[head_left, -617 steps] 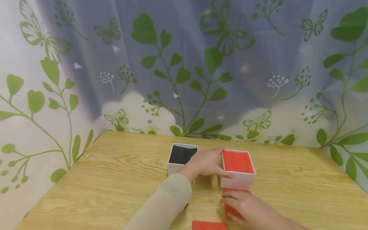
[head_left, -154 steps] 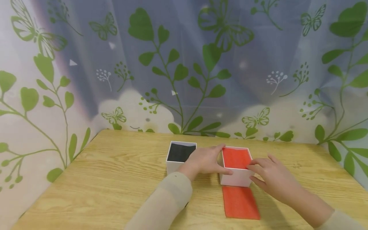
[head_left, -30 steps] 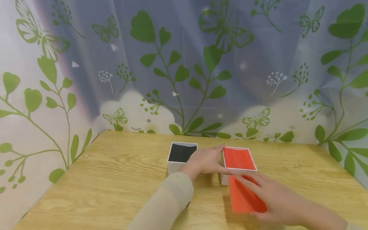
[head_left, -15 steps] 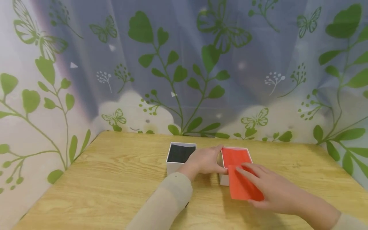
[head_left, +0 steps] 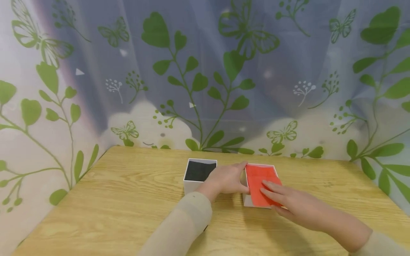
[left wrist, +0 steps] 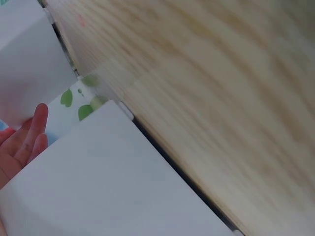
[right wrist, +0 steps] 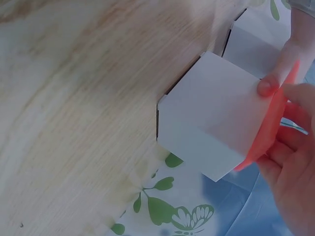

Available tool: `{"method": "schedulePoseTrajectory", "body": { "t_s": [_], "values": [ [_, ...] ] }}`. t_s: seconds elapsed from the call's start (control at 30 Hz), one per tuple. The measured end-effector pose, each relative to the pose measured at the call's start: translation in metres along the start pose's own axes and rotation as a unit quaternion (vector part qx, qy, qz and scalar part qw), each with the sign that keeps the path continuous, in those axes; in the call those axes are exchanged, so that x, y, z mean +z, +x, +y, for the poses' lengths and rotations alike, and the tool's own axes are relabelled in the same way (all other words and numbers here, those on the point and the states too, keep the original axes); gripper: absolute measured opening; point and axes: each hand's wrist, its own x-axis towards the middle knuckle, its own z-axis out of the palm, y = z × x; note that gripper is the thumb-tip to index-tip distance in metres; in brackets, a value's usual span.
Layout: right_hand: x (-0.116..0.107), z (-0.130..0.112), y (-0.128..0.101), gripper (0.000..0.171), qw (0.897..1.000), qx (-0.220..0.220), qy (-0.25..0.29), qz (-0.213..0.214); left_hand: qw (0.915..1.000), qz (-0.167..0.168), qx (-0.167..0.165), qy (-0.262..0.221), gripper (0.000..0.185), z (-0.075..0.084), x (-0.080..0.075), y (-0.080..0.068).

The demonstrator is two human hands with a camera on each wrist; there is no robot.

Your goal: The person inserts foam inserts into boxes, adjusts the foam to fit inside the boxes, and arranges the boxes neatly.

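Observation:
In the head view my left hand (head_left: 226, 179) holds the left side of the right-hand white box (head_left: 249, 202), thumb at its front and a finger at its back corner. My right hand (head_left: 296, 204) pinches a thin red square of cloth (head_left: 256, 185), which lies slanted over the box's top and hangs past its front rim. The right wrist view has the red cloth (right wrist: 268, 130) between thumb and fingers, along the open top of the white box (right wrist: 211, 105). Whatever is inside that box is hidden under the cloth.
Left of the hands stands a second white box (head_left: 190, 186) holding black cloth (head_left: 198, 171). Its side wall (left wrist: 98, 172) fills the lower left wrist view. The wooden table (head_left: 128, 199) reaches back to a patterned curtain (head_left: 272, 89).
My right hand has lifted the red cloth from in front of the box, up and away from me, over its top. The left hand has stayed at the box throughout.

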Motion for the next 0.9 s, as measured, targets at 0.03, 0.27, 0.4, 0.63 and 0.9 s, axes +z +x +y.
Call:
{"method": "schedulePoseTrajectory", "body": {
  "t_s": [0.03, 0.27, 0.4, 0.63, 0.9],
  "values": [
    [-0.001, 0.0, 0.002, 0.05, 1.0, 0.003, 0.01, -0.004, 1.0, 0.0, -0.001, 0.001, 0.088, 0.0, 0.0, 0.0],
    [-0.005, -0.001, 0.009, 0.044, 0.998, 0.033, 0.041, -0.019, 1.0, 0.003, 0.007, 0.001, 0.088, -0.001, 0.0, 0.0],
    [-0.003, -0.003, 0.013, 0.045, 0.999, 0.039, 0.029, -0.006, 1.0, 0.006, 0.003, 0.001, 0.09, -0.001, -0.001, 0.0],
    [0.0, -0.003, 0.015, 0.046, 0.998, 0.052, 0.032, 0.003, 1.0, 0.005, 0.003, 0.005, 0.09, -0.001, 0.001, 0.0],
    [-0.001, 0.0, 0.02, 0.045, 0.998, 0.051, 0.019, 0.012, 1.0, 0.003, -0.005, 0.0, 0.097, 0.0, -0.001, -0.001]
  ]
}}
